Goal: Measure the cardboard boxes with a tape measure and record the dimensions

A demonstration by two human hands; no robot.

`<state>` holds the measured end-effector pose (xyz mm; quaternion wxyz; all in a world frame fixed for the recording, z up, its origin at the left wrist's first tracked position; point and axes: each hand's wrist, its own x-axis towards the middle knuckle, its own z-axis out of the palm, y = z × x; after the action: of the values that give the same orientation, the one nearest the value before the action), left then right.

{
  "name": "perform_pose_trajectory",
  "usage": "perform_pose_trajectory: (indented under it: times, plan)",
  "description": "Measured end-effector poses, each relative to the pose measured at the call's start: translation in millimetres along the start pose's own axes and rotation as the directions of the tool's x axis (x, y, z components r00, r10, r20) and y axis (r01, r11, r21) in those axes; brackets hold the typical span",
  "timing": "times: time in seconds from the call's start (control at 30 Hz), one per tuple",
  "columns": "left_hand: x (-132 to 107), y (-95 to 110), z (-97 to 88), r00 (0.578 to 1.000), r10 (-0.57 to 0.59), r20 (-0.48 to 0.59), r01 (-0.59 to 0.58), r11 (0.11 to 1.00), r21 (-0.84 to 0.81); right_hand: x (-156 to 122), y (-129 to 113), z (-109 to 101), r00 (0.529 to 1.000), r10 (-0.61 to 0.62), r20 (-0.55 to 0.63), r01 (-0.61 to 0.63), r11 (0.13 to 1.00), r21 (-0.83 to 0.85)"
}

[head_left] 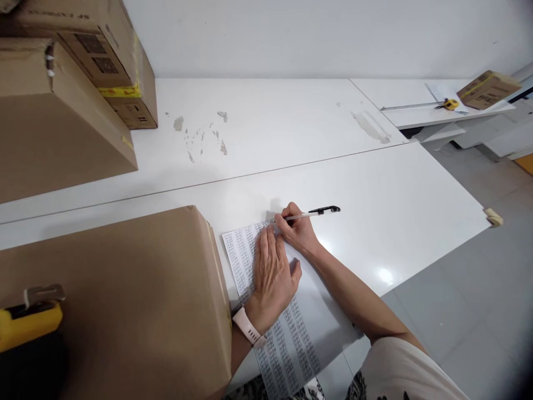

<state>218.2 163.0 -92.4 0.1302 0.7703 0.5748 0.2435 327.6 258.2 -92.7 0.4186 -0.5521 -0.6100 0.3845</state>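
A printed sheet of paper [291, 339] covered in small rows of text lies on the white table [375, 189] in front of me. My left hand [272, 275], with a white watch on its wrist, lies flat on the sheet with fingers stretched out. My right hand [297, 228] is closed on a black and white pen [316, 212], whose tip touches the sheet's far edge. The pen's capped end points right.
A large cardboard box [125, 300] stands at my left, against the sheet, with a yellow tool [29, 322] on it. Two more boxes [75, 100] sit at the back left. On a far table lie a yellow tape measure [449, 104] and a small box [489, 89].
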Motion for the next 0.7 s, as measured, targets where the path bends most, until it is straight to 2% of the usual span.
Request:
perform_pose_trajectory:
  times: [0.37, 0.7]
  plan:
    - [1.0, 1.6, -3.3, 1.000, -0.006, 0.019, 0.006, 1.000, 0.015, -0.4, -2.9, -1.5, 0.999, 0.034, -0.026, -0.033, 0.999, 0.017]
    - [2.2, 2.4, -6.6, 1.000, 0.021, 0.005, -0.021, 0.998, 0.067, 0.6, -3.0, -1.3, 0.999, 0.013, -0.036, -0.013, 1.000, 0.003]
